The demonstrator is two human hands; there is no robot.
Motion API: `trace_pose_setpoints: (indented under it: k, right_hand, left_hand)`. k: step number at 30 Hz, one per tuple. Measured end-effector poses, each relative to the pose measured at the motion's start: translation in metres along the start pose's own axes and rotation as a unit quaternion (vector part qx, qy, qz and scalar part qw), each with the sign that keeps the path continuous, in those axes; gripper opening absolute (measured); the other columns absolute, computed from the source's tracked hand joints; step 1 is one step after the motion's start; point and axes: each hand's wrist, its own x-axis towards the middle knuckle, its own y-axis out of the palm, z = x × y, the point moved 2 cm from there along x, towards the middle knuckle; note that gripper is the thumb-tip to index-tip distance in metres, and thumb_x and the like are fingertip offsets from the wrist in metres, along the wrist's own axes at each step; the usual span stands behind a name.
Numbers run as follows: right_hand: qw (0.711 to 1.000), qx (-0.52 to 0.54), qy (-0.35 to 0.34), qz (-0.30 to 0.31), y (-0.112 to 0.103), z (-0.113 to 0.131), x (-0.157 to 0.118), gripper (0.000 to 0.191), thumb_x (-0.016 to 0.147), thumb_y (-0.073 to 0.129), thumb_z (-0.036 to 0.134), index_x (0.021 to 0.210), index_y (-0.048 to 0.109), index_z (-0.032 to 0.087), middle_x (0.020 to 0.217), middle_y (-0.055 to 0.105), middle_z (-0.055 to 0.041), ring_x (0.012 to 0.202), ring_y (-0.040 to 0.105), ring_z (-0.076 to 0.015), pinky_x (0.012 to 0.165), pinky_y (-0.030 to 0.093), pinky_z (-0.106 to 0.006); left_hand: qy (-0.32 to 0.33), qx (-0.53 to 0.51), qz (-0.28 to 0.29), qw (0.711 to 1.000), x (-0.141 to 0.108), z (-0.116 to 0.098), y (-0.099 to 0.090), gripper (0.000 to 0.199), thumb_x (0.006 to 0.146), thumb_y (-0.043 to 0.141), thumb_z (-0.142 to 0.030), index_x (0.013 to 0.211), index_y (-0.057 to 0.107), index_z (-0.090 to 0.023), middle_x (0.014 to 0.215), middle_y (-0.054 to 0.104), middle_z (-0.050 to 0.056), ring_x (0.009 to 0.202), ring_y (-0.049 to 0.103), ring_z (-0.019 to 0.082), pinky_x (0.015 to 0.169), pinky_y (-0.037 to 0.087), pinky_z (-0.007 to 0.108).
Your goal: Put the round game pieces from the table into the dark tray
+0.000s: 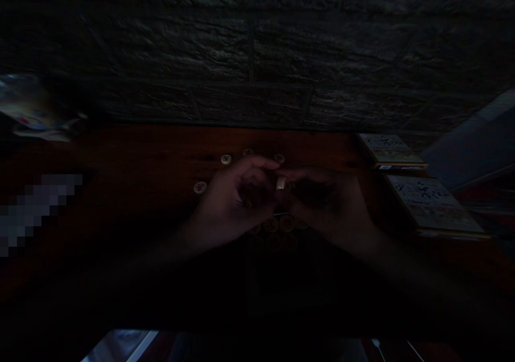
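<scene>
A pale xiangqi piece (280,183) sits between my 2 hands, at the meeting of my fingertips and above the table. It stands on edge: the narrow rim is turned toward me, the flat faces point to left and right, and the longer extent of the visible band runs up and down the view. The disc has no pointed end, and its marking cannot be read. My right hand (328,198) grasps it in a pinch, thumb below and index finger above. My left hand (235,198) is curved, its fingertips beside the piece and near those of my right; I cannot tell whether they share the grip.

Beyond and to the left of the hands, 4 loose discs (226,159) lie flat, spaced apart in an arc. Nearer my body, below the hands, lies a close group of discs (287,223), partly covered and dim; their full number cannot be made out. All rest on a reddish-brown wooden table (153,158). At the right lie 2 flat boxes (436,201) with dark lettering, set near each other. A crumpled bag (36,115) is at far left. A stone-block wall (257,56) closes the rear.
</scene>
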Motion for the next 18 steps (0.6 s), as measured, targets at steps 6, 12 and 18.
trace_pose_setpoints:
  k: [6,12,18]
  right_hand:
    - [0.998,-0.043,-0.042,-0.010,-0.0028,0.0039,0.0010,0.031,0.082,0.086,0.013,0.109,0.077,0.023,0.102,0.083,-0.0009,0.088,0.080,-0.0176,0.075,0.064,-0.026]
    - [0.995,-0.058,-0.073,0.025,-0.0024,0.0061,-0.0015,0.030,0.087,0.085,0.015,0.114,0.076,0.024,0.099,0.082,0.0000,0.082,0.078,-0.0156,0.071,0.062,-0.026]
    - [0.994,-0.062,-0.078,0.033,-0.0030,0.0053,-0.0004,0.035,0.088,0.083,0.015,0.121,0.075,0.024,0.106,0.081,-0.0024,0.091,0.078,-0.0173,0.076,0.062,-0.028]
  left_hand:
    - [-0.096,-0.155,-0.006,0.983,0.0029,0.0046,-0.0020,0.029,0.092,0.078,-0.030,0.116,0.066,-0.019,0.088,0.076,0.001,0.069,0.072,0.016,0.059,0.059,0.025]
    - [-0.115,-0.171,0.005,0.979,0.0052,-0.0007,0.0031,0.030,0.089,0.084,-0.033,0.109,0.068,-0.018,0.088,0.077,0.002,0.072,0.074,0.015,0.061,0.059,0.022]
    - [-0.121,-0.205,0.011,0.971,0.0045,-0.0002,0.0017,0.042,0.082,0.091,-0.026,0.115,0.066,-0.019,0.096,0.078,0.002,0.073,0.074,0.014,0.059,0.059,0.019]
